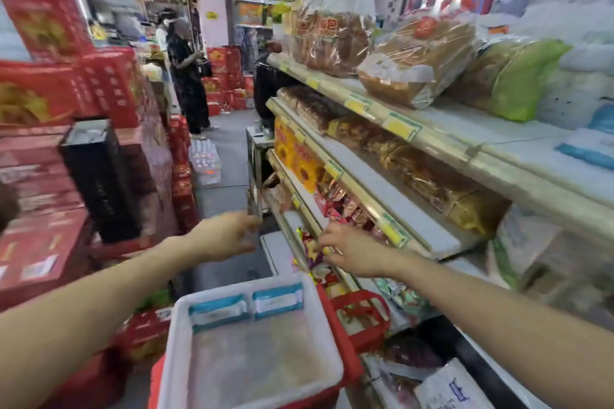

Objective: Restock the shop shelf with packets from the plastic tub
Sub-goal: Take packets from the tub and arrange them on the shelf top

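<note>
Packets (277, 299): two, laid 9-to-3 at tub's (181, 335) 12 o'clock end.
Left hand (229, 236): outstretched; grip blurred, cannot be told.
Right hand (345, 249): curled onto shelf packets (312, 252); grip unclear.

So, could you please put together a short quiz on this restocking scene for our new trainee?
1. True or false: the white tub is full to the rim with packets.
2. How many blue-and-white packets lie in the tub?
3. Where is the right hand? A) on the tub's rim B) at the colourful packets on a low shelf C) on the blue-and-white packets

Key: 1 false, most of its floor is bare; 2 two, side by side at the far end; 3 B.
</note>
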Tool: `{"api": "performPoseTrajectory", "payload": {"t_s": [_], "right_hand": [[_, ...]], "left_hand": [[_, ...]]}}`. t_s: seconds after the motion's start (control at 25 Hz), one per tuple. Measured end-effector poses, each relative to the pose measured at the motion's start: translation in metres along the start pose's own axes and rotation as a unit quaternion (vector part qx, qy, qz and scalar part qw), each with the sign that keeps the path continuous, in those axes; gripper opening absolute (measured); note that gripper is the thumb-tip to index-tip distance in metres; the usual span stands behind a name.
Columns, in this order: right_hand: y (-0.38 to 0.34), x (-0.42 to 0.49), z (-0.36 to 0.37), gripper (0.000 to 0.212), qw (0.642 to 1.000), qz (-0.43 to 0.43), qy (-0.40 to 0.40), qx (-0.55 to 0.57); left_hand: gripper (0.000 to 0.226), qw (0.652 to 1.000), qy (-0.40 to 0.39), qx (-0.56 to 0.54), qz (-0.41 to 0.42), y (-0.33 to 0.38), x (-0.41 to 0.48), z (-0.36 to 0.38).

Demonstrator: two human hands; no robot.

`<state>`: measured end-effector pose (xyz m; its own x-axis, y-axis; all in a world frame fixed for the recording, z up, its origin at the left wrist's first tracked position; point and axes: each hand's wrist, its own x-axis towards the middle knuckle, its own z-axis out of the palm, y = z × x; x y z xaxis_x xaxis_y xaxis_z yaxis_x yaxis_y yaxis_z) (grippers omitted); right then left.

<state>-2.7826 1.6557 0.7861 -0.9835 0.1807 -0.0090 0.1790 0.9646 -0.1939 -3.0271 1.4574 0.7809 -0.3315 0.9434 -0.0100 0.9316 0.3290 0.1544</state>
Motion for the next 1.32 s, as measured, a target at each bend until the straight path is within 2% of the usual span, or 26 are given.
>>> {"api": "performPoseTrajectory", "payload": {"t_s": [0.12,0.2,0.44,0.52,0.64,0.68,0.8,0.96,1.12,1.2,1.32], "right_hand": [[-0.013,0.028,0.075,0.028,0.996,0.0,-0.09,0.024],[-0.024,0.039,0.113,0.029,0.993,-0.003,-0.115,0.017],[-0.036,0.059,0.183,0.038,0.994,0.03,-0.089,-0.059],[-0.04,0.061,0.193,0.043,0.99,0.023,-0.094,-0.099],[-0.036,0.065,0.209,0.074,0.98,-0.022,-0.101,-0.171],[-0.033,0.066,0.212,0.077,0.977,-0.03,-0.108,-0.183],[-0.043,0.061,0.202,0.042,0.975,0.005,-0.138,-0.177],[-0.049,0.058,0.183,0.035,0.986,0.029,-0.107,-0.121],[-0.045,0.049,0.099,0.02,0.999,0.038,-0.029,-0.012],[-0.029,0.039,0.039,0.026,0.999,0.047,0.024,0.001],[0.0,0.009,-0.065,0.046,0.994,0.065,0.085,-0.018]], "left_hand": [[0.037,0.995,-0.097,0.005,-0.021,-0.013,-0.03,0.079],[0.036,0.992,-0.12,0.012,-0.021,-0.022,-0.046,0.111],[0.058,0.984,-0.116,0.1,-0.093,-0.036,-0.073,0.171],[0.054,0.984,-0.096,0.114,-0.098,-0.035,-0.073,0.181],[0.041,0.986,-0.065,0.128,-0.08,-0.031,-0.071,0.184],[0.037,0.986,-0.063,0.134,-0.072,-0.03,-0.071,0.188],[0.034,0.981,-0.067,0.168,-0.067,-0.042,-0.07,0.211],[0.034,0.984,-0.09,0.149,-0.037,-0.043,-0.067,0.195],[0.041,0.992,-0.065,0.089,0.068,-0.043,-0.037,0.116],[0.039,0.988,-0.047,0.073,0.129,-0.035,0.001,0.057],[0.044,0.97,-0.023,0.041,0.238,0.003,0.057,-0.038]]}}
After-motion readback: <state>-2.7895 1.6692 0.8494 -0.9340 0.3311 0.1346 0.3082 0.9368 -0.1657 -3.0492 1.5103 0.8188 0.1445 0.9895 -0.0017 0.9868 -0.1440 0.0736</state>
